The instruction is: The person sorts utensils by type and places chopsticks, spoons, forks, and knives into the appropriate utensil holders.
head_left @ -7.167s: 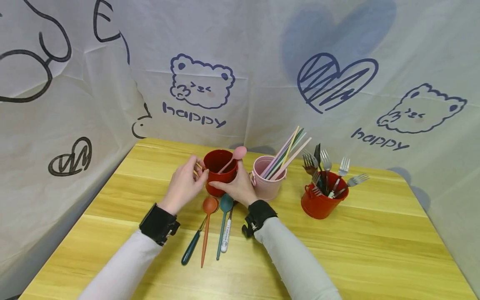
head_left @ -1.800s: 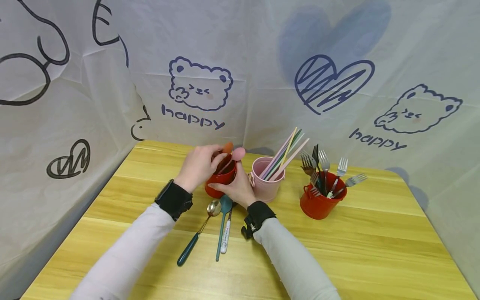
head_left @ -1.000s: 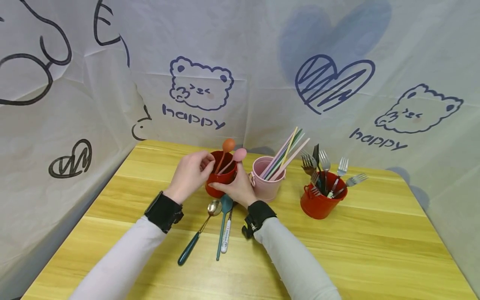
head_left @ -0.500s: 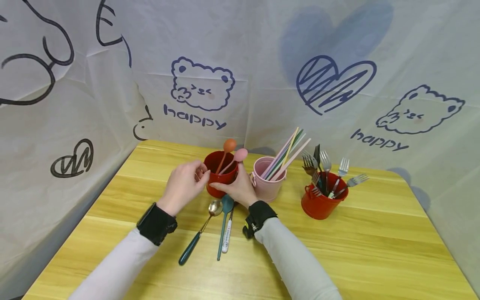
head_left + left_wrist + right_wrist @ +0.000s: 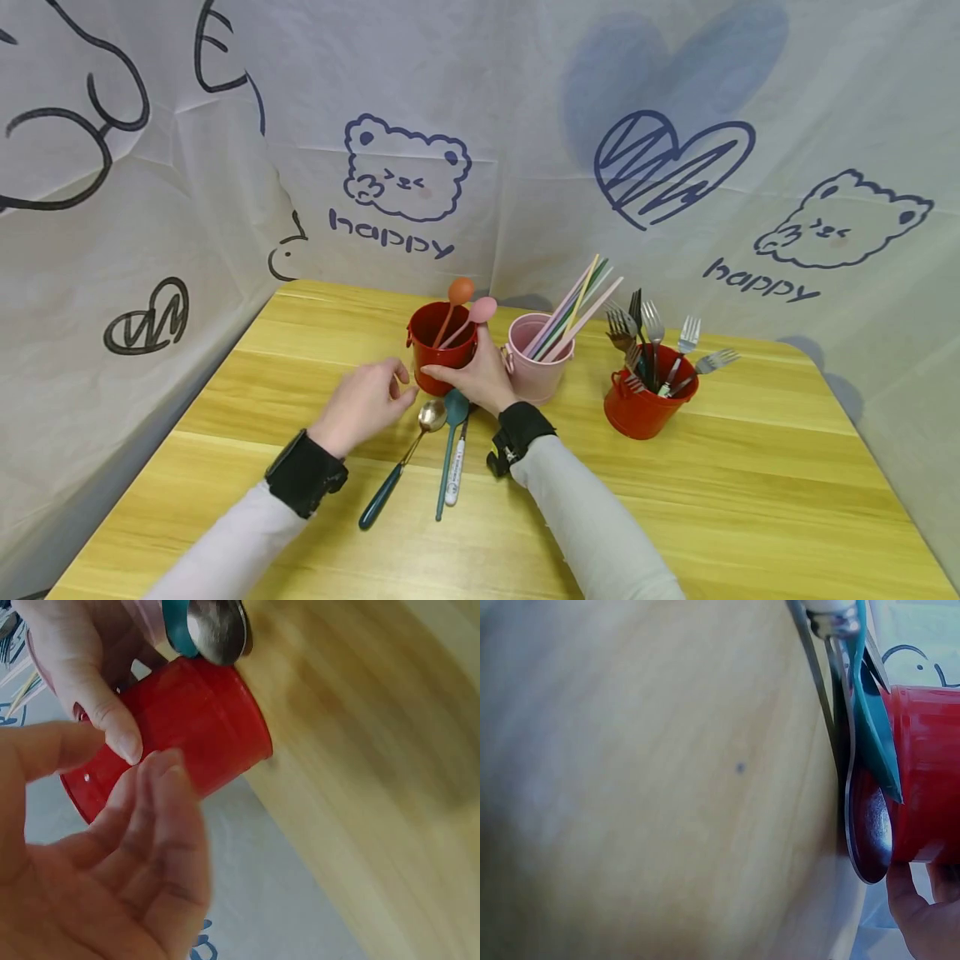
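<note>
My right hand [image 5: 483, 375] grips the red bucket [image 5: 431, 367] from its right side, thumb across the front. Inside it lean an orange spoon [image 5: 461, 292] and a pink spoon [image 5: 482, 310], bowls up. Just left of the bucket is my left hand [image 5: 365, 406], fingers loosely bent with nothing between them, as the left wrist view also shows. In front of the bucket lie a metal spoon with a dark green handle [image 5: 380, 497], a teal spoon [image 5: 455, 408] and a white-handled utensil [image 5: 454, 477], whose far end is partly hidden under the teal spoon.
A pink bucket [image 5: 534, 383] with several straws [image 5: 573, 312] stands close to the right of the gripped bucket. Farther right, a second red bucket [image 5: 637, 417] holds several forks [image 5: 654, 321]. A white cloth [image 5: 525, 208] with drawings hangs behind the wooden table [image 5: 735, 500].
The orange spoon went from the table into the red bucket, and my left hand let it go. Since then that hand has drawn back down and left. My right hand keeps its grip.
</note>
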`<state>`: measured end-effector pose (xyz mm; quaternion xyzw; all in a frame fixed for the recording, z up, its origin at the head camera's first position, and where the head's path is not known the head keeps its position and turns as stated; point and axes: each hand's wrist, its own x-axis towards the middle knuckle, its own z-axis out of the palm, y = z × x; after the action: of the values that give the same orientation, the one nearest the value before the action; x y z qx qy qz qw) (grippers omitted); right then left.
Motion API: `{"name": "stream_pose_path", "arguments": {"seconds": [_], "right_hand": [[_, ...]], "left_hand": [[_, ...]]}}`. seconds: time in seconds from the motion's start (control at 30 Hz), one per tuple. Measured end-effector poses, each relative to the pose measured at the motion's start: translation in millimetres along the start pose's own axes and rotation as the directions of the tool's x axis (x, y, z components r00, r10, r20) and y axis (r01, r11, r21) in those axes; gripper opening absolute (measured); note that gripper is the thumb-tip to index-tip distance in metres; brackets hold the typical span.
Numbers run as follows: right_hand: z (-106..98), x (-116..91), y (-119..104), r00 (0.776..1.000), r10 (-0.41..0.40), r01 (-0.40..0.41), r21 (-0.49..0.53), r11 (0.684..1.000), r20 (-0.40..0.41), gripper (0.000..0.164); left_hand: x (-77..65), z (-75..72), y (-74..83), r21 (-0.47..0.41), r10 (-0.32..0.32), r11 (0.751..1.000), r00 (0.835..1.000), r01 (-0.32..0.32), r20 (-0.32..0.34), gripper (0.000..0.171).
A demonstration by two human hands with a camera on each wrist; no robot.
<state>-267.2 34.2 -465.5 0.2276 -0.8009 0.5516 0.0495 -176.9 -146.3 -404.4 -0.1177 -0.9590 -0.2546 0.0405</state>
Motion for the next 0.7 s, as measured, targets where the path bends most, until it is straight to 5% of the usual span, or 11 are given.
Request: {"name": "stream_pose_path", "arguments": {"seconds": [0.3, 0.7], "right_hand": [[-1, -1, -3, 0.999, 0.033, -0.033, -0.008, 0.999, 0.002, 0.085], [0, -1, -3, 0.999, 0.035, -0.035, -0.018, 0.999, 0.004, 0.086]], "left_hand": [[-11.0, 11.6, 0.4, -0.001, -0.106, 0.994, 0.958, 0.110, 0.267, 0.023], [-15.5, 22.0, 3.5, 0.062, -0.181, 0.984, 0.913, 0.170, 0.366, 0.030]]}}
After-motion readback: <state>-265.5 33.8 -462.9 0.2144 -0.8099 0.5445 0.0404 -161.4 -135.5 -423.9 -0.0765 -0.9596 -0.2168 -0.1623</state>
